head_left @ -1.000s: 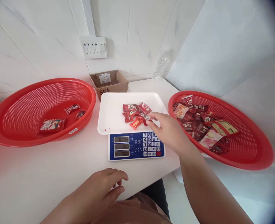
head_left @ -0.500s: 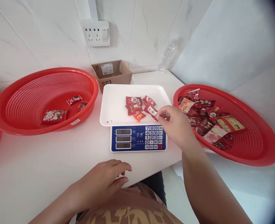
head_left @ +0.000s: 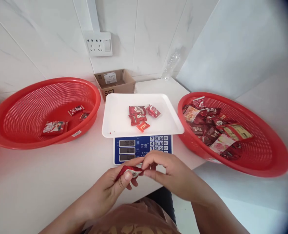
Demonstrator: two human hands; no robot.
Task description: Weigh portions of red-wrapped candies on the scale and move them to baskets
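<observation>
In front of the scale, my left hand is closed on a red wrapped candy, its thumb lying across the printed face. The right end of that wrapper is pinched by the fingers of my right hand. Beyond my hands stands a digital scale with a blue panel and lit number displays, partly covered by my fingers. On its white tray lie several candies: a large red packet, a smaller red one overlapping it, an orange-red one and another red one to the right.
A red plastic basket at the left holds a few packets. Another red basket at the right, heaped with wrapped sweets, juts past the table edge. Behind the tray sit an open cardboard box and a clear plastic bottle by the wall.
The candy has left the tray's right side and come toward me in my right hand. My left hand has risen and closed on it. The scale's top reading has dropped.
</observation>
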